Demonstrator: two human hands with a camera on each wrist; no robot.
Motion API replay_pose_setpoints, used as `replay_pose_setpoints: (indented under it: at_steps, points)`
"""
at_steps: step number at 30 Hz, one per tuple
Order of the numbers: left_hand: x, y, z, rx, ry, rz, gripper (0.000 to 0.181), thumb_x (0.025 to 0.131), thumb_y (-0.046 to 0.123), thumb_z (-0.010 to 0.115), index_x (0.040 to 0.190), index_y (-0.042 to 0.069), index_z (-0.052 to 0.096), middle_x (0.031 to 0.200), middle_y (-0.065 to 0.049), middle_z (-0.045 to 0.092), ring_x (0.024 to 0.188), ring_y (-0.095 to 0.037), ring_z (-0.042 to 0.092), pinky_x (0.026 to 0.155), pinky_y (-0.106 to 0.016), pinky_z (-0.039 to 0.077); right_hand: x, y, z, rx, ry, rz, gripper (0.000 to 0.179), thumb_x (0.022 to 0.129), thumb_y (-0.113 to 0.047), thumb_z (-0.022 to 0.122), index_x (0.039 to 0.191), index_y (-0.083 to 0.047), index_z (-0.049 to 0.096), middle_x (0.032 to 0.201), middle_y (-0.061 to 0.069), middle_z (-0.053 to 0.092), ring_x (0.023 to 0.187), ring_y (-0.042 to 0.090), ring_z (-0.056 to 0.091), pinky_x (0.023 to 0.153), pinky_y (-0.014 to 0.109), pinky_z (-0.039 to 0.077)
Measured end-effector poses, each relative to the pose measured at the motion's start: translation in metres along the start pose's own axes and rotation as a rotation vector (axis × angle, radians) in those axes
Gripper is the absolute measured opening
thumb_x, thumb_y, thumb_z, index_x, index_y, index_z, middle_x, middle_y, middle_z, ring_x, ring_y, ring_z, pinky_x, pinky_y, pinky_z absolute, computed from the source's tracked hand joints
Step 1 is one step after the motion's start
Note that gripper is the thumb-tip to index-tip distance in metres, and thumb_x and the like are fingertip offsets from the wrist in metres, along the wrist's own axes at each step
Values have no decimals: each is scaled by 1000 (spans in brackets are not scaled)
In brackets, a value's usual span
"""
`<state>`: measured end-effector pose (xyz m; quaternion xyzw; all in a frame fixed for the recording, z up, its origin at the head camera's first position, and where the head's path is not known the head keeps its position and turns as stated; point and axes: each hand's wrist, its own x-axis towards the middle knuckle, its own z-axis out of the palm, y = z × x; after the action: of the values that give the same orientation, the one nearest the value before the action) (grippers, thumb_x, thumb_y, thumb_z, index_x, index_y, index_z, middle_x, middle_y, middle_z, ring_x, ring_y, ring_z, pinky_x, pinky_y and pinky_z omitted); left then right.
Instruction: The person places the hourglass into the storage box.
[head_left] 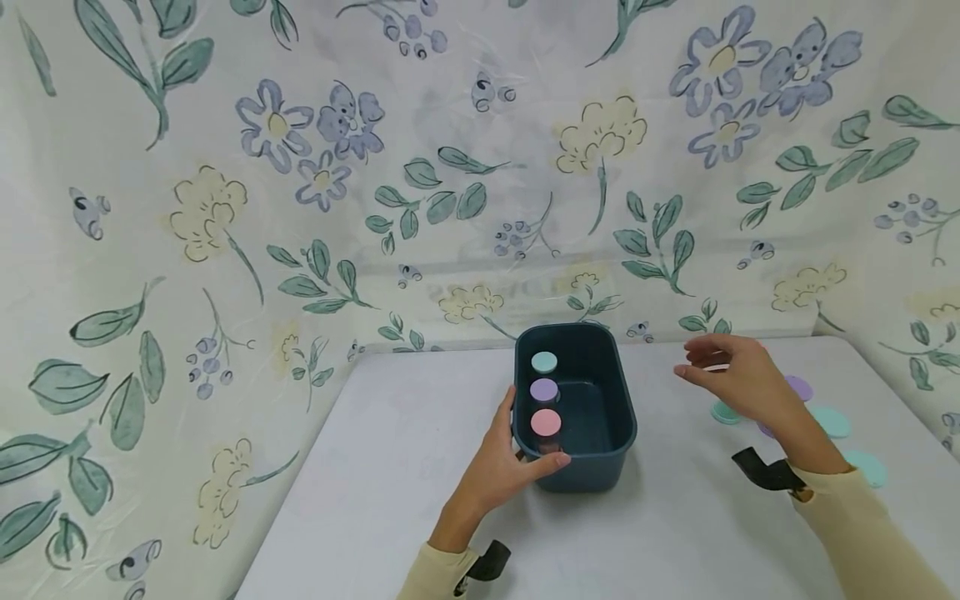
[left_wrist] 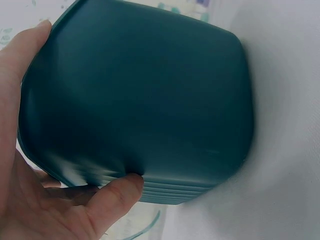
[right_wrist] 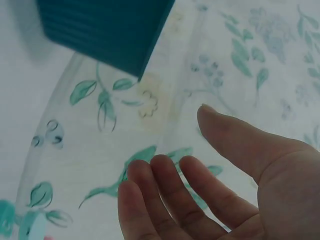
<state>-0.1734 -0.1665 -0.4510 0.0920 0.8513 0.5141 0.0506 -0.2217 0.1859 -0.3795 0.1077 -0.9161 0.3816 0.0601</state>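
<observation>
A dark teal plastic bin [head_left: 600,475] stands on the white table. Along its left inner wall is a row of small round-lidded containers: a mint one [head_left: 544,362] at the far end, a purple one [head_left: 543,390] and a pink one [head_left: 546,422] nearest. My left hand [head_left: 495,471] grips the near left corner, thumb over the near rim and fingers along the left side; the left wrist view shows the bin's outer wall [left_wrist: 150,95] beside that hand. To the right of the bin my right hand [head_left: 738,375] hovers above the table, empty, fingers loosely bent.
Under and beside the right forearm lie several round-lidded pieces, among them a green one [head_left: 725,412], a purple one [head_left: 799,387] and a mint one [head_left: 864,468]. A floral sheet [head_left: 480,167] hangs behind the white table [head_left: 390,467].
</observation>
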Motion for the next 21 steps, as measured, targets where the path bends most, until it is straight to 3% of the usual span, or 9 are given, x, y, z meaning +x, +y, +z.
replay_pose_setpoints:
  at_steps: [6, 13, 21]
  points:
    - [0, 1, 0, 9, -1, 0, 124, 79, 58, 84, 167, 25, 5, 176, 1, 14, 158, -28, 31, 117, -59, 42, -4, 24, -13, -70, 46, 45, 52, 96, -35, 74, 129, 4, 63, 125, 30, 68, 116, 49, 66, 92, 60, 59]
    - [1, 1, 1, 7, -2, 1, 124, 79, 57, 84, 168, 24, 5, 176, 1, 13, 158, -28, 31, 117, -59, 43, -7, 46, -20, -133, 36, 95, 62, 99, -36, 70, 137, 10, 55, 138, 36, 57, 124, 56, 55, 97, 67, 51]
    - [0, 0, 1, 9, 2, 5, 125, 78, 59, 84, 168, 23, 4, 175, 0, 14, 157, -28, 32, 117, -60, 42, -12, 65, -17, -158, 48, 82, 61, 95, -26, 73, 136, 14, 52, 137, 39, 52, 120, 58, 48, 97, 72, 45]
